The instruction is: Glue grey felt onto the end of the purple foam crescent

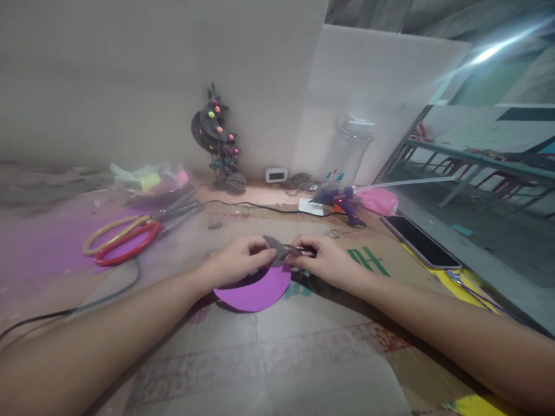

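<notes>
Both my hands meet over the middle of the cardboard-covered table (303, 346). My left hand (238, 260) pinches one side of a small grey foam piece (277, 247), fingers closed on it. My right hand (323, 260) pinches the other side of the same piece, where a thin dark strip sticks out toward its fingers. Just below the hands lies a round purple foam disc (258, 289), flat on the cardboard and partly hidden by my left hand.
Red and yellow scissors (130, 237) lie left, near a plastic bag of foam scraps (151, 182). A glue gun (342, 202), pink bag (377, 200) and phone (420, 241) sit right. A dark decorated foam tree (219, 141) and clear jar (353, 147) stand by the wall. A black cable (108, 294) runs left.
</notes>
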### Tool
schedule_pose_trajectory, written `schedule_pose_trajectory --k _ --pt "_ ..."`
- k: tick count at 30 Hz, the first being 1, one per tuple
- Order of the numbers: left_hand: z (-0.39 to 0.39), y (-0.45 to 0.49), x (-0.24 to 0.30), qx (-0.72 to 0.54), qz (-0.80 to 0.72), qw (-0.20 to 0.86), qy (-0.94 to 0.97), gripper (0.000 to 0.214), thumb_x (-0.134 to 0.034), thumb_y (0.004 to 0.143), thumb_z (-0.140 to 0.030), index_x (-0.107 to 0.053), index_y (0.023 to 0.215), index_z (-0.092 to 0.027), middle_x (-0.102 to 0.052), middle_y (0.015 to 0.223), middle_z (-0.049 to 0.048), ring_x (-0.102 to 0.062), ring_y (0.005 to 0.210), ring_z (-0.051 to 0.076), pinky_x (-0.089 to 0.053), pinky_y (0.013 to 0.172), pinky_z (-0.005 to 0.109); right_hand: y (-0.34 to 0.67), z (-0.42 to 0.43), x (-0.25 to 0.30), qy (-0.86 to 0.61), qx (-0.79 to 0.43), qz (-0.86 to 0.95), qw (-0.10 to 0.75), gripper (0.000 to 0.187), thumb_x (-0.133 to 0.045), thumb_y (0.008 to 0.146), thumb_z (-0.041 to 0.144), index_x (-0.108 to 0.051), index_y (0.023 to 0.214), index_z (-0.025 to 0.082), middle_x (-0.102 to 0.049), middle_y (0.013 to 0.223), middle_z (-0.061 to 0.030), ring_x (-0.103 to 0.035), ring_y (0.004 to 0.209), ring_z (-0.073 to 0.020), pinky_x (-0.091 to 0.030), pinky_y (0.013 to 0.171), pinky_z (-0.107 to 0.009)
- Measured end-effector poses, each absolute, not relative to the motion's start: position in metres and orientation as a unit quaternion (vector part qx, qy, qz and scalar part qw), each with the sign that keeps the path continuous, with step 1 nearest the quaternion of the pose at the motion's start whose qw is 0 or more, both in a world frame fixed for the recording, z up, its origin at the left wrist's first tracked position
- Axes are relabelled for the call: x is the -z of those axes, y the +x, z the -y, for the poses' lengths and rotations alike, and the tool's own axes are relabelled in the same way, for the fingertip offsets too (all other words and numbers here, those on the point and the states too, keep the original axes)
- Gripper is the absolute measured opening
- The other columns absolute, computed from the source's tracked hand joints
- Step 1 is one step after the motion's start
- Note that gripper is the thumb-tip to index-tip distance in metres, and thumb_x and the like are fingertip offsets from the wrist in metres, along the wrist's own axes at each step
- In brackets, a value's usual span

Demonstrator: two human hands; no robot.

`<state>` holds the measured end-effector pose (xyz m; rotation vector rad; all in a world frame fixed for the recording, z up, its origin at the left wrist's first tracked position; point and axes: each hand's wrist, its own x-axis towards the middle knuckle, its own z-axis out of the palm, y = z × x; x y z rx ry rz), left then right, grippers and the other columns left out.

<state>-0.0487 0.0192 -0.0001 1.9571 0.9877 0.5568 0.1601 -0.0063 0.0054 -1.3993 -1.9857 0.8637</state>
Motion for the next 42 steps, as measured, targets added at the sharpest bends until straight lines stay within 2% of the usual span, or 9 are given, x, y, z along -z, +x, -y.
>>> schedule_pose_trajectory --k 6,11,15,18,23,31,42 --pt "-0.021 -0.050 0.004 -0.221 -0.393 0.442 0.776 0.036 -0.047 0.086 -0.048 -0.055 0.069 -0.017 -0.048 0.058 -0.0037 -0.043 0.053 0.010 -0.031 0.049 0.023 0.162 0.009 -0.007 -0.500 -0.332 0.745 0.293 0.024 -0.052 0.086 0.037 -0.061 0.079 0.016 -0.059 0.067 -0.0004 -0.053 0.062 -0.0131 -0.039 0.056 -0.024" --pt "-0.021 -0.051 0.001 -0.215 -0.401 0.451 0.768 0.037 -0.048 0.086 -0.049 -0.054 0.068 -0.018 -0.048 0.057 -0.0046 -0.042 0.051 0.009 -0.029 0.047 0.023 0.183 0.007 -0.010 -0.422 -0.144 0.839 0.313 0.028 -0.046 0.092 0.034 -0.059 0.108 0.015 -0.065 0.095 -0.0071 -0.059 0.087 -0.0189 -0.044 0.075 -0.031" --pt "-0.023 -0.052 0.000 -0.210 -0.405 0.448 0.769 0.038 -0.048 0.086 -0.050 -0.054 0.067 -0.018 -0.049 0.058 -0.0044 -0.044 0.052 0.010 -0.030 0.048 0.023 0.197 0.005 -0.008 -0.369 0.014 0.890 0.269 0.030 -0.046 0.094 0.034 -0.063 0.111 0.015 -0.063 0.085 -0.0073 -0.056 0.081 -0.0197 -0.042 0.072 -0.032" --pt "-0.023 -0.053 0.000 -0.208 -0.404 0.446 0.771 0.038 -0.048 0.087 -0.050 -0.054 0.067 -0.018 -0.048 0.058 -0.0043 -0.044 0.053 0.010 -0.031 0.049 0.024 0.197 0.005 -0.007 -0.337 0.068 0.904 0.256 0.030 -0.047 0.095 0.033 -0.066 0.108 0.014 -0.060 0.077 -0.0068 -0.054 0.073 -0.0179 -0.039 0.066 -0.030" --pt "-0.023 -0.054 0.000 -0.202 -0.411 0.441 0.772 0.038 -0.047 0.087 -0.049 -0.053 0.067 -0.018 -0.046 0.057 -0.0048 -0.044 0.052 0.010 -0.030 0.048 0.024 0.194 0.008 -0.007 -0.318 0.083 0.909 0.258 0.029 -0.047 0.094 0.032 -0.067 0.105 0.013 -0.059 0.074 -0.0058 -0.052 0.069 -0.0161 -0.038 0.062 -0.028" --pt "-0.022 -0.053 -0.001 -0.205 -0.405 0.439 0.776 0.036 -0.048 0.087 -0.048 -0.054 0.068 -0.018 -0.051 0.061 -0.0036 -0.047 0.055 0.011 -0.034 0.051 0.024 0.193 0.009 -0.005 -0.299 0.111 0.914 0.249 0.026 -0.050 0.093 0.030 -0.068 0.103 0.014 -0.059 0.073 -0.0055 -0.050 0.066 -0.0155 -0.036 0.060 -0.028" --pt "-0.022 -0.053 0.000 -0.203 -0.407 0.453 0.767 0.037 -0.048 0.087 -0.049 -0.053 0.067 -0.018 -0.045 0.056 -0.0049 -0.041 0.050 0.009 -0.029 0.047 0.024 0.194 0.007 -0.002 -0.294 0.144 0.913 0.243 0.024 -0.053 0.092 0.030 -0.068 0.103 0.015 -0.060 0.071 -0.0039 -0.049 0.065 -0.0152 -0.034 0.060 -0.029"
